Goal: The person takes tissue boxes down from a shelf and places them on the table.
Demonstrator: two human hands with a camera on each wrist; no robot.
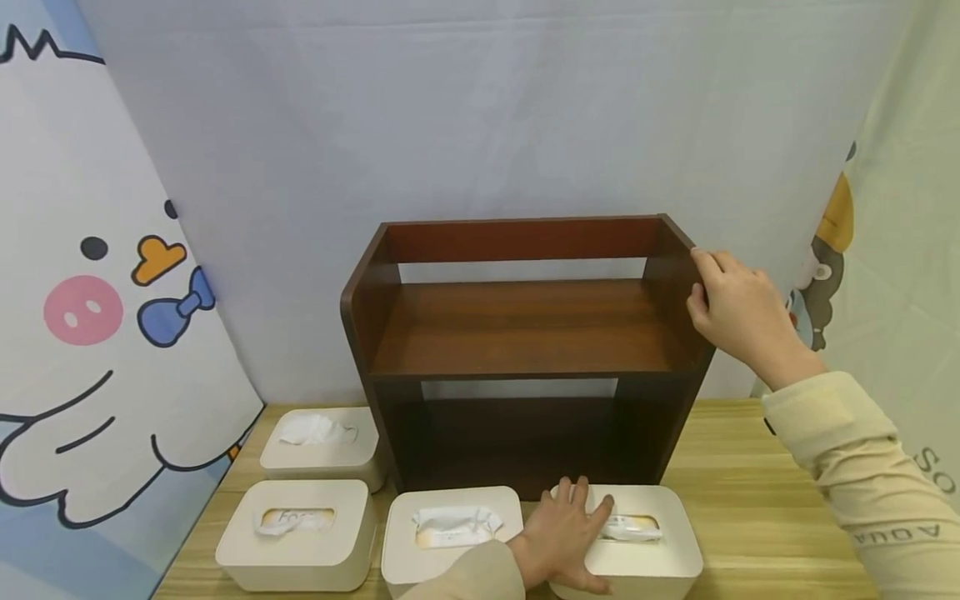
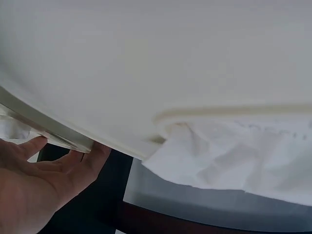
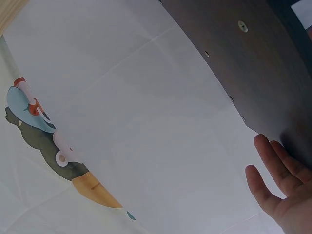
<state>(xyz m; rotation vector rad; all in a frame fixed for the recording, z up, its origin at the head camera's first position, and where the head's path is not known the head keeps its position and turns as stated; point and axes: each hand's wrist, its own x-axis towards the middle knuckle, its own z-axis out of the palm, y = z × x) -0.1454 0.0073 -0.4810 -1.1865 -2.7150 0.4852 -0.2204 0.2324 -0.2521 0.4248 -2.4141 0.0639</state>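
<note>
Dark wooden shelf [image 1: 525, 325], two tiers, right hand [image 1: 738, 312] gripping its side edge, left hand [image 1: 566, 533] spread flat on cream tissue box [image 1: 645, 554], tissue poking out

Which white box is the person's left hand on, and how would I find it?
Start at the dark brown wooden shelf on the light wooden table. Four cream plastic tissue boxes sit before it; take the front row's rightmost box. It alone has the left hand lying flat on its lid.
</note>
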